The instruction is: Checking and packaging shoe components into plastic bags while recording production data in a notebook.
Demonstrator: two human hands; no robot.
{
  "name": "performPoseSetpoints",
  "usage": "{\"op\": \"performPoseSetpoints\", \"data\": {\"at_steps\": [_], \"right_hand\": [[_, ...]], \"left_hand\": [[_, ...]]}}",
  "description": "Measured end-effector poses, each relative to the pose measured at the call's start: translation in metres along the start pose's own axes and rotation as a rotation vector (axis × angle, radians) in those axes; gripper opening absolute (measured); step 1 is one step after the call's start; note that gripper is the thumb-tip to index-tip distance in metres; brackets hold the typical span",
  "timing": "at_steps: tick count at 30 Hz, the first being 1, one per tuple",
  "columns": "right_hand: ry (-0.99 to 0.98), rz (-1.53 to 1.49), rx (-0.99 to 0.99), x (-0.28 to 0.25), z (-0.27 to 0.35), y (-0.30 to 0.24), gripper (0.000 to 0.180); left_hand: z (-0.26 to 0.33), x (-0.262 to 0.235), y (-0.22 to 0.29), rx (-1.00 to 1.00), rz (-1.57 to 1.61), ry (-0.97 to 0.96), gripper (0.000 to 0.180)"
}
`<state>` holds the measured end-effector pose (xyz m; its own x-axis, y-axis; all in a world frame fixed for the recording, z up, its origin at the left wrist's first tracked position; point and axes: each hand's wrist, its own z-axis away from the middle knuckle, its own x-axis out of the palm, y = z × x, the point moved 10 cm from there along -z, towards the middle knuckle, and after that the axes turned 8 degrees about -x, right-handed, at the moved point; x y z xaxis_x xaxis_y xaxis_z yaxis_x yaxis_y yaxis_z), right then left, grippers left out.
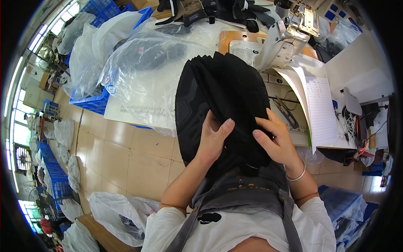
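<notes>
A large black fabric piece (222, 92) with a rounded outline and textured panels spans my lap and the table's near edge. A folded strip of its cloth stands up along the middle. My left hand (213, 136) grips the piece on its left part, thumb on top and the other fingers partly hidden in the fold. At the right, my right hand (278, 139) pinches the cloth, fingers curled at its edge and thumb lying over it. Beyond the fabric stands a white sewing machine (275, 48).
Black-handled snips (286, 112) and an open lined notebook (320, 111) lie right of the fabric. Clear plastic bags (145, 71) cover the table's left side, next to a blue crate (90, 103). Black fabric pieces (218, 10) are heaped at the back.
</notes>
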<state>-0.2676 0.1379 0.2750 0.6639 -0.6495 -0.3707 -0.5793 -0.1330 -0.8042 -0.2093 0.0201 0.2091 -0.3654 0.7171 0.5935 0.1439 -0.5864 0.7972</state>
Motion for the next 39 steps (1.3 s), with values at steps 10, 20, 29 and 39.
{"op": "performPoseSetpoints", "data": {"at_steps": [10, 20, 29, 39], "right_hand": [[0.038, 0.202, -0.053, 0.001, 0.002, -0.003, 0.022], [0.153, 0.066, 0.054, -0.004, 0.004, 0.026, 0.026], [0.256, -0.032, 0.325, -0.004, 0.019, 0.066, 0.019], [0.105, 0.576, -0.311, -0.065, 0.069, -0.070, 0.032]], "left_hand": [[-0.001, -0.002, -0.003, 0.004, 0.015, -0.030, 0.062], [-0.002, -0.011, -0.004, -0.071, 0.065, 0.110, 0.031], [-0.005, -0.017, 0.020, 0.176, -0.595, 0.390, 0.031], [-0.003, -0.012, 0.033, 0.240, -0.759, 0.499, 0.032]]}}
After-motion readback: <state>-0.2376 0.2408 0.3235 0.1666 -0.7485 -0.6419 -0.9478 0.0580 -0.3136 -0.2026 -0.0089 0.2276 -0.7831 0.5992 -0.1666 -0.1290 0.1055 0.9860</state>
